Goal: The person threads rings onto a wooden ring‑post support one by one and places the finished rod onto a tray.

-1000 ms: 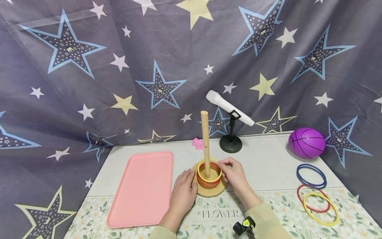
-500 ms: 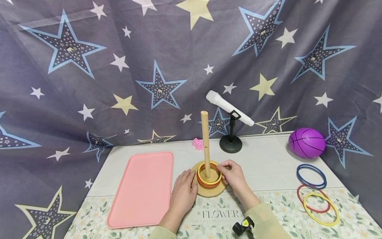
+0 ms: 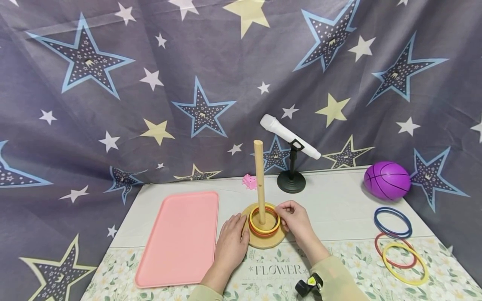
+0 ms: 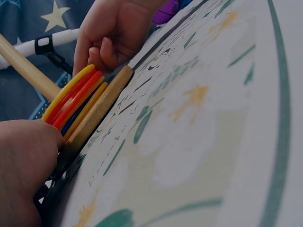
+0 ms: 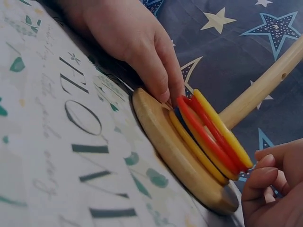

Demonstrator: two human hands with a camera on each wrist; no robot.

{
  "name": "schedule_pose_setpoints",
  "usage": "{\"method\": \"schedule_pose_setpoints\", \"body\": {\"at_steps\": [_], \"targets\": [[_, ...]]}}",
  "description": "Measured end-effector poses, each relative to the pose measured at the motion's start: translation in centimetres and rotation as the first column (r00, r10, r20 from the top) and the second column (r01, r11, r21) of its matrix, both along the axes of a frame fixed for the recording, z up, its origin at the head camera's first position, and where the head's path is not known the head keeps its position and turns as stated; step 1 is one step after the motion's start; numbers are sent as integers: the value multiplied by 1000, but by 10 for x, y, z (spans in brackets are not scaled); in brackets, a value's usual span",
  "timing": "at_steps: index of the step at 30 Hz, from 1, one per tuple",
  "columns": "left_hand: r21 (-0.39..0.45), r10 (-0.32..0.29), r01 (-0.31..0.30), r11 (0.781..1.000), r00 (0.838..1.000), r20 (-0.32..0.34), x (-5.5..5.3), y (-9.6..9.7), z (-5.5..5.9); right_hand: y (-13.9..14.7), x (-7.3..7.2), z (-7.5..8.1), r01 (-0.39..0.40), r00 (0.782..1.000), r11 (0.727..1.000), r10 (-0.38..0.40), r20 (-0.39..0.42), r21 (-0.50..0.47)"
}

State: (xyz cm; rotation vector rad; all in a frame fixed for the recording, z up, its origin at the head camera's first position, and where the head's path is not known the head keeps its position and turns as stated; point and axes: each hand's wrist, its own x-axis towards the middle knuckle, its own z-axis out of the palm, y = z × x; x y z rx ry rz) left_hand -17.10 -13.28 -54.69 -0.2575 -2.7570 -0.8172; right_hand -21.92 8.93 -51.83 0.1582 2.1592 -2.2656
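A wooden post rises from a round wooden base. Around its foot lie stacked rings, with a yellow ring uppermost and red rings beneath; a blue ring and another yellow one show lower down. My right hand is at the stack's right side, thumb and forefinger pinching the top yellow ring's edge. In the right wrist view its other fingers are curled. My left hand rests on the base's left edge, its fingers fairly straight and together.
A pink tray lies to the left. Behind the post are a pink toy and a white microphone on a black stand. At right are a purple ball, blue rings, a red ring and a yellow ring.
The top yellow ring, tilted up at its far side a second ago, has come down level on the stack. My right hand has shifted very slightly right; my left hand has stayed still.
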Motion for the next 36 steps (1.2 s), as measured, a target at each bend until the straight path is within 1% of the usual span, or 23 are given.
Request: {"method": "schedule_pose_setpoints", "body": {"at_steps": [3,6,11,17,22,28,31,36], "targets": [[0,-2,2,1000,1000,-3,0,0,0,4,1,5,2,1000,1000,-2,-5,-9],[0,-2,2,1000,1000,-8,0,0,-1,10,3,11,6,1000,1000,-6,0,7],[0,1,-1,1000,1000,-12,-1,-1,-1,23,6,21,4,1000,997,-4,5,74],[0,-2,2,1000,1000,-11,-1,-1,-1,46,12,34,-2,1000,985,3,-1,172],[-2,-4,4,1000,1000,-12,0,0,-1,73,19,43,-12,1000,968,17,-20,253],[-2,-4,4,1000,1000,-10,-1,0,-2,112,30,48,-5,998,952,26,-63,307],[0,-3,3,1000,1000,-10,-1,-1,-1,132,36,50,-5,996,932,38,-86,362],[-1,-1,1,1000,1000,-5,0,-1,0,163,46,51,-2,994,895,50,-95,446]]}}
